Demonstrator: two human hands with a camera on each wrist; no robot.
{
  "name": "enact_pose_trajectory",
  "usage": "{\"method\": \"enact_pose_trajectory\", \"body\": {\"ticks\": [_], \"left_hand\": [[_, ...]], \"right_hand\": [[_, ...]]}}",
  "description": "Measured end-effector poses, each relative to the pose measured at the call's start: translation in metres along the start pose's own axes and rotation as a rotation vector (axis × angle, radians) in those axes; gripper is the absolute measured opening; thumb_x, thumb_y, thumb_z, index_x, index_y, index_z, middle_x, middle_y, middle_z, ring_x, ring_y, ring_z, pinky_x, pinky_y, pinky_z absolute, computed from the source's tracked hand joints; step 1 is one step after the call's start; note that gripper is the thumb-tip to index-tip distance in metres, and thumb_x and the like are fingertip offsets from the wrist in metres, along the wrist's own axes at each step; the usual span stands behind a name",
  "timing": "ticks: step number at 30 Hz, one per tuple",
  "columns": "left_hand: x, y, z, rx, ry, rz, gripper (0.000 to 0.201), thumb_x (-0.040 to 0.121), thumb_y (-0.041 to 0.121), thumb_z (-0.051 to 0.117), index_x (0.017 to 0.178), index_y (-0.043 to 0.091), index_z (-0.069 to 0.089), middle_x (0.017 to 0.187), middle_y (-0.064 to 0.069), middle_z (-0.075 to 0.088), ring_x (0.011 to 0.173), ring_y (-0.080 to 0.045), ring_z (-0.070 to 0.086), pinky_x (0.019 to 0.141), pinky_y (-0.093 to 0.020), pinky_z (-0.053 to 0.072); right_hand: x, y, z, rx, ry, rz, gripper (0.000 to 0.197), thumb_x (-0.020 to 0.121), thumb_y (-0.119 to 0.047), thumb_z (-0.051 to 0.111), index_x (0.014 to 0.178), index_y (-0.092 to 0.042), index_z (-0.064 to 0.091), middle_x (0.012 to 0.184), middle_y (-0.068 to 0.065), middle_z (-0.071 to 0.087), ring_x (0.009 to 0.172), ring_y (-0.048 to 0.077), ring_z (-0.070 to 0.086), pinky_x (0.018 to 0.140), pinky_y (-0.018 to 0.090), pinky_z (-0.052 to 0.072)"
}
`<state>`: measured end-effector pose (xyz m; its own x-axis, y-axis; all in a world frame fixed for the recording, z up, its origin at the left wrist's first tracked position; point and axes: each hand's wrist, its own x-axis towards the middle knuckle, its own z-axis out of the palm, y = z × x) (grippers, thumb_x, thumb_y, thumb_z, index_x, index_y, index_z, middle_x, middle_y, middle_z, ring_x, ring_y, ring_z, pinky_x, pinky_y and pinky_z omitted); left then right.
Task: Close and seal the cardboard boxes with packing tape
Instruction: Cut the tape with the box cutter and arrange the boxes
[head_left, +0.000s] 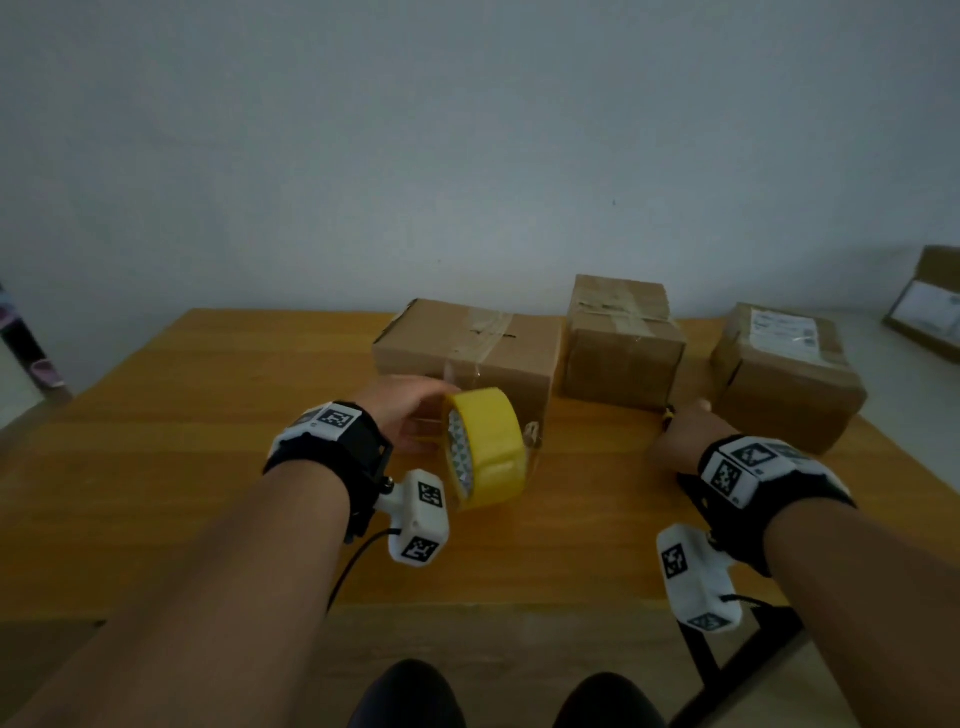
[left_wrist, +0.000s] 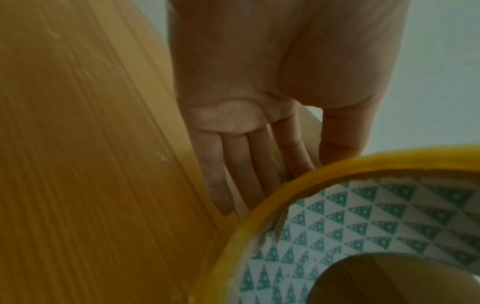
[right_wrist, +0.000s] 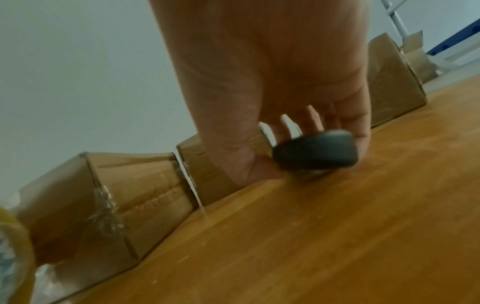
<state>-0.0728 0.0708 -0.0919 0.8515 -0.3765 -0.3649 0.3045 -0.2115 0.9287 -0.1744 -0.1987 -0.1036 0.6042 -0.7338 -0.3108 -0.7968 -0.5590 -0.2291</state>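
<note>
Fingers of the left hand were straight, resting by the tape roll just before the left box; right hand gripped a dark tool, rightward.

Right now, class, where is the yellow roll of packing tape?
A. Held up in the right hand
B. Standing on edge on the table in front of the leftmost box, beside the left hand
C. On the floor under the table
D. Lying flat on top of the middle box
B: the yellow tape roll stands on edge on the wooden table, in front of the leftmost box, with the left hand beside it.
</note>
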Motion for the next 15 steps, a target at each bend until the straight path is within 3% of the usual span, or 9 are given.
{"method": "enact_pose_trajectory", "body": {"ticks": [1,2,3,4,5,6,8,12,15], "left_hand": [[-0.001,0.0,0.0,-0.011,0.001,-0.001,0.015,0.088,0.018,0.064,0.1,0.01,0.068,0.094,-0.009,0.067,0.087,-0.025,0.062,0.065,-0.034,0.05],[-0.001,0.001,-0.001,-0.023,0.006,-0.002,0.014,0.088,0.017,0.064,0.099,0.009,0.068,0.095,-0.01,0.067,0.086,-0.026,0.063,0.063,-0.034,0.051],[-0.001,0.002,-0.001,-0.037,0.01,-0.002,0.013,0.088,0.015,0.064,0.098,0.008,0.068,0.097,-0.011,0.067,0.086,-0.026,0.063,0.059,-0.033,0.052],[-0.001,0.003,-0.001,-0.048,0.012,0.002,0.012,0.089,0.013,0.064,0.097,0.006,0.068,0.097,-0.011,0.068,0.084,-0.027,0.064,0.055,-0.031,0.053],[-0.002,0.004,-0.001,-0.052,0.013,0.007,0.01,0.089,0.012,0.064,0.095,0.005,0.068,0.095,-0.011,0.068,0.082,-0.027,0.064,0.051,-0.029,0.053],[-0.002,0.005,0.0,-0.047,0.017,0.011,0.008,0.089,0.011,0.063,0.093,0.005,0.068,0.093,-0.011,0.068,0.08,-0.027,0.064,0.05,-0.029,0.052],[-0.001,0.006,0.0,-0.042,0.033,0.012,0.006,0.089,0.011,0.064,0.09,0.006,0.068,0.092,-0.012,0.068,0.079,-0.026,0.064,0.051,-0.03,0.052],[0.001,0.003,0.004,-0.062,0.065,-0.024,0.007,0.086,0.016,0.067,0.085,0.009,0.065,0.089,-0.012,0.065,0.078,-0.025,0.062,0.051,-0.029,0.052],[0.001,-0.002,0.005,-0.109,0.088,-0.041,0.011,0.083,0.017,0.07,0.08,0.008,0.065,0.084,-0.012,0.066,0.077,-0.025,0.063,0.052,-0.03,0.053]], "right_hand": [[-0.002,-0.001,-0.001,0.009,-0.014,-0.01,0.069,0.094,-0.02,0.053,0.147,0.001,0.014,0.12,0.02,0.051,0.091,0.029,0.059,0.069,0.033,0.046],[-0.004,-0.002,-0.003,-0.032,-0.027,-0.029,0.049,0.097,-0.019,0.047,0.138,0.001,0.03,0.105,0.017,0.052,0.078,0.023,0.054,0.066,0.03,0.042],[-0.008,-0.002,-0.006,-0.074,-0.053,-0.048,0.022,0.099,-0.017,0.042,0.115,-0.004,0.048,0.085,0.012,0.047,0.065,0.018,0.043,0.061,0.028,0.037],[-0.008,-0.002,-0.005,-0.102,-0.071,-0.066,0.015,0.098,-0.014,0.041,0.086,-0.011,0.049,0.07,0.007,0.037,0.057,0.015,0.032,0.056,0.025,0.031],[-0.01,-0.001,-0.006,-0.107,-0.101,-0.072,0.027,0.097,-0.012,0.042,0.07,-0.015,0.04,0.063,0.004,0.031,0.053,0.014,0.026,0.053,0.024,0.026],[-0.014,0.001,-0.007,-0.093,-0.148,-0.077,0.033,0.095,-0.01,0.046,0.064,-0.016,0.034,0.061,0.003,0.028,0.053,0.014,0.023,0.054,0.025,0.024],[-0.019,0.006,-0.011,-0.045,-0.194,-0.083,0.034,0.095,-0.011,0.049,0.064,-0.015,0.035,0.061,0.003,0.03,0.054,0.015,0.025,0.058,0.026,0.026],[-0.033,0.013,-0.027,0.234,-0.2,-0.139,0.025,0.089,-0.026,0.061,0.074,-0.007,0.054,0.059,0.005,0.042,0.05,0.019,0.038,0.052,0.028,0.033],[-0.043,0.007,-0.038,0.302,-0.198,-0.227,0.025,0.086,-0.03,0.063,0.074,-0.009,0.056,0.066,0.006,0.046,0.056,0.02,0.042,0.054,0.029,0.036]]}}
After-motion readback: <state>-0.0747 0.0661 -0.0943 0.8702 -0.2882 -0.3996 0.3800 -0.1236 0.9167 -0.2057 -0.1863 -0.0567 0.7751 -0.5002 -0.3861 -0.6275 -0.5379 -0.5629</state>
